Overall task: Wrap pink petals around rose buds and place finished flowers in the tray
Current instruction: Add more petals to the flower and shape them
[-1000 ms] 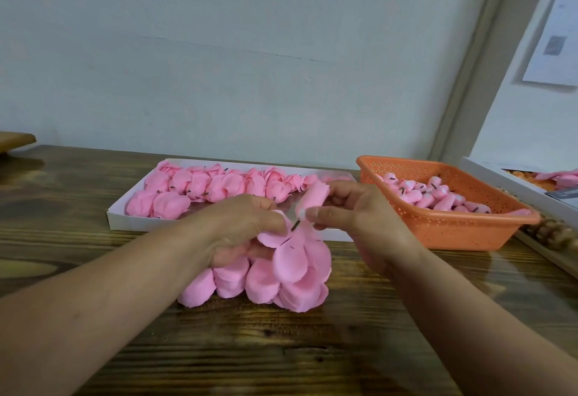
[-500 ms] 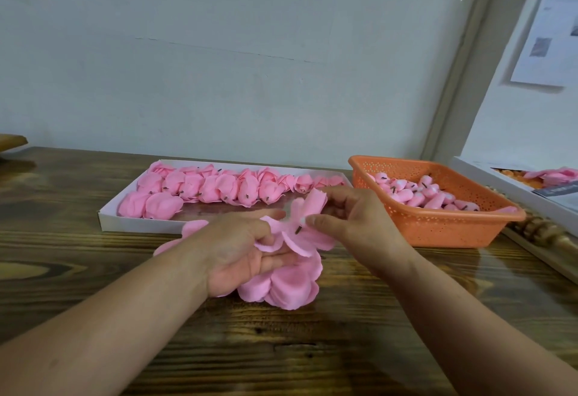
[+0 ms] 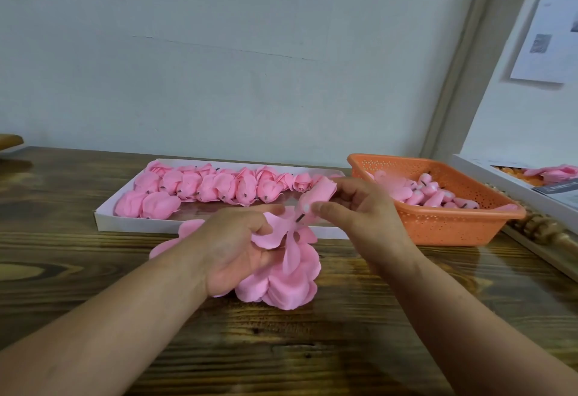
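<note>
Petals (image 3: 281,283) lie heaped on the wooden table (image 3: 344,348) below a pale wall (image 3: 219,67), both hands' fingers pinching pink pieces.

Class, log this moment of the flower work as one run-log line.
left hand: grips petals | right hand: pinches rose bud | tray: part filled | step: wrapping

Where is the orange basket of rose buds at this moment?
In the head view the orange basket sits on the wooden table to the right, just beyond the right hand and right of the white tray.
</note>
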Tool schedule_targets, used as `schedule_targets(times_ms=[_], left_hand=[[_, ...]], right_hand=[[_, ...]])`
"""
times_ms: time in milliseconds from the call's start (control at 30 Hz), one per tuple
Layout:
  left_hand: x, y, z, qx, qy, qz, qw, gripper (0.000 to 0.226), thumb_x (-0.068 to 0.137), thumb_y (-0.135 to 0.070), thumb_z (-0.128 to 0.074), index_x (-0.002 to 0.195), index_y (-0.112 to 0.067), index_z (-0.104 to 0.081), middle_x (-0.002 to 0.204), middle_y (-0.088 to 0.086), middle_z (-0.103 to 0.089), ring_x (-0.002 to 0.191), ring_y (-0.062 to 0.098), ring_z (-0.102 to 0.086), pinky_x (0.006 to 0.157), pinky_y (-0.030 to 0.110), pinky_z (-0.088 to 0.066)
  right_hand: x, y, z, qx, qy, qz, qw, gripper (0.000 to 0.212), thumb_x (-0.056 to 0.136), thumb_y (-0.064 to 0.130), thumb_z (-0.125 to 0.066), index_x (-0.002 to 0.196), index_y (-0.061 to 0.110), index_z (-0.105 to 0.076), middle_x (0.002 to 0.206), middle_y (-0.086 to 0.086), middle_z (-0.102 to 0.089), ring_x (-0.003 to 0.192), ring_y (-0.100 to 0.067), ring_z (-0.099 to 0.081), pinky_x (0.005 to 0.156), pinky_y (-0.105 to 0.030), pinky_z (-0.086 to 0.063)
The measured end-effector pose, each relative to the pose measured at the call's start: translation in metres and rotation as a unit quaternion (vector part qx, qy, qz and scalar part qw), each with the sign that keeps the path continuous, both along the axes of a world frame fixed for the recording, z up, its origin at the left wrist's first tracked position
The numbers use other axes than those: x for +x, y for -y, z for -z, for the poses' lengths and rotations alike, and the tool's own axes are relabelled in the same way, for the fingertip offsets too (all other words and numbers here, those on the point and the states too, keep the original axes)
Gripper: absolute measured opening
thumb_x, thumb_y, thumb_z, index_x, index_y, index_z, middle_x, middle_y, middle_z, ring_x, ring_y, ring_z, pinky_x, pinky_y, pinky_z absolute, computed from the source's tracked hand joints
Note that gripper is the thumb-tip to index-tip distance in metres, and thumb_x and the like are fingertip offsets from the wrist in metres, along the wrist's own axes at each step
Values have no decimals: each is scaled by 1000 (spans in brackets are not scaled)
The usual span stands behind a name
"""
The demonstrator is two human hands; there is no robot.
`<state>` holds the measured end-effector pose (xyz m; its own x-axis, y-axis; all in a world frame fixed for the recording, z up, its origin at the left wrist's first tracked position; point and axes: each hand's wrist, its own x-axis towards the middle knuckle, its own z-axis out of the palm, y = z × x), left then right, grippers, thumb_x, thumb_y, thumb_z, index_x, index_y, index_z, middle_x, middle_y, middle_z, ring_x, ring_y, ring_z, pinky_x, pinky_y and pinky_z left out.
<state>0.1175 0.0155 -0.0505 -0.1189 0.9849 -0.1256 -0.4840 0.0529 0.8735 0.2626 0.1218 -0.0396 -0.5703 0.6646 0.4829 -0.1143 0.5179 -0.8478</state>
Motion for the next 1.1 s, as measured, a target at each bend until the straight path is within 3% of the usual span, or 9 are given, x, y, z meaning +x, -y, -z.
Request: schedule_targets(times_ms=[133,400,533,633,700,767,933,1000,1100], left_hand=[[0,1,3,10,25,25,999,58,77,13,-38,133,2,-44,123,28,-61,109,38,-64,92,45,-53],[-2,-1,9,12,43,8,999,52,82,14,-35,132,5,-45,118,29,-63,104,38,-66,81,42,-58],[-1,0,9,6,49,5,999,53,80,13,-38,132,6,-46,116,28,-64,101,37,-68,73,37,-60],[1,4,9,0,47,11,999,52,82,11,-36,133,4,-46,122,27,-62,112,37,-63,92,43,-54],[3,6,10,-3,36,17,999,52,85,8,-33,135,2,-45,127,25,-60,120,37,-57,100,46,-47],[4,5,10,-7,26,5,1000,50,89,7,-30,135,0,-47,128,24,-59,120,38,-57,100,47,-46],[7,1,11,-4,6,-62,998,41,92,-2,-38,131,2,-51,130,30,-54,123,42,-52,110,51,-35],[12,2,9,-1,19,-89,996,35,92,-10,-43,121,4,-57,119,30,-59,108,37,-59,103,46,-40],[18,-2,7,14,112,-153,982,15,88,-11,-52,89,-1,-64,88,17,-63,79,25,-62,77,36,-53]], right_hand=[[0,0,0,21,15,-9,1000,11,78,-2,-69,84,7,-71,85,-23,-69,86,-45,-62,78,-60,-49],[2,2,1,77,53,-28,995,10,80,-4,-67,89,-1,-70,77,-8,-69,68,-12,-62,64,-29,-50],[1,2,4,134,86,-3,987,20,79,2,-70,99,3,-70,101,-4,-68,92,-11,-61,82,-22,-46],[2,-2,5,41,72,-27,996,26,80,2,-70,105,3,-68,122,-3,-61,113,-14,-57,96,-29,-45],[3,-2,5,-43,31,-66,996,16,80,-3,-67,95,1,-69,103,-15,-68,94,-18,-65,86,-29,-53],[2,-3,8,-59,12,-67,996,13,79,-5,-66,92,-3,-68,87,-31,-63,80,-24,-63,79,-31,-53],[-1,-2,11,-43,2,-61,997,16,80,-7,-64,86,7,-69,69,1,-71,69,-10,-67,65,-18,-52],[-1,-1,11,-40,1,-43,998,16,80,-5,-66,83,10,-70,68,-1,-71,69,-13,-66,65,-23,-55],[-3,2,9,-32,-2,-14,999,5,80,-3,-68,84,-3,-68,77,-34,-60,72,-24,-57,72,-44,-52]])
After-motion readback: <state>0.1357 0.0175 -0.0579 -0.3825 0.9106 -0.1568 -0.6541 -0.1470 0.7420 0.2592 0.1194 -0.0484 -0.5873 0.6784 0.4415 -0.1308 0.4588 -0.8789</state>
